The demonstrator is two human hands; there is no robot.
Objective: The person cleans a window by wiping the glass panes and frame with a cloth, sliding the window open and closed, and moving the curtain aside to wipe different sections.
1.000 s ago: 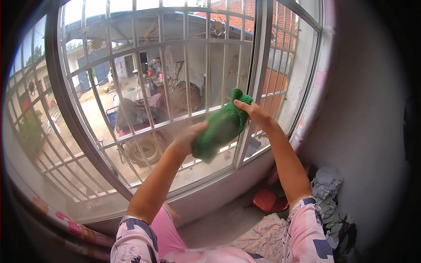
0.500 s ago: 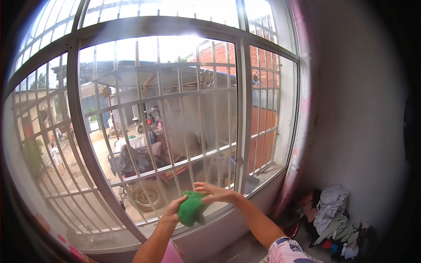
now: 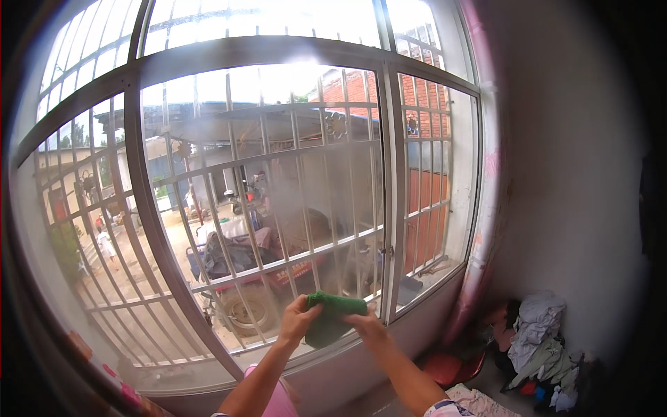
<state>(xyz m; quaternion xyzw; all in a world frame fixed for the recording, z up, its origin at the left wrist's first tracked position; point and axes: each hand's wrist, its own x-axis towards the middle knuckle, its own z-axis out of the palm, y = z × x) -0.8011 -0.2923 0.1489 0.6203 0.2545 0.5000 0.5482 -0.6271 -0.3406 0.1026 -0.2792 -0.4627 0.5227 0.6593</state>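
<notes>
Ahead: wide barred window [image 3: 278, 174], metal-framed, hazy in places. At right: plain wall [image 3: 566, 194]. Low beside the wall: heap of clothes [image 3: 538, 333]. Just left of the heap: red object [image 3: 448, 367], kind unclear. In front of the window's lower edge: green cloth [image 3: 332, 328], held folded. On the cloth's left edge: left hand [image 3: 297, 321], closed over the fabric. On its right edge: right hand [image 3: 368, 323], closed on the fabric, some fingers hidden.

Matt, fuzzy green cloth [image 3: 333, 328], smooth hazed glass [image 3: 286, 198], shiny metal bars [image 3: 333, 244], matt wall [image 3: 570, 174]
</notes>
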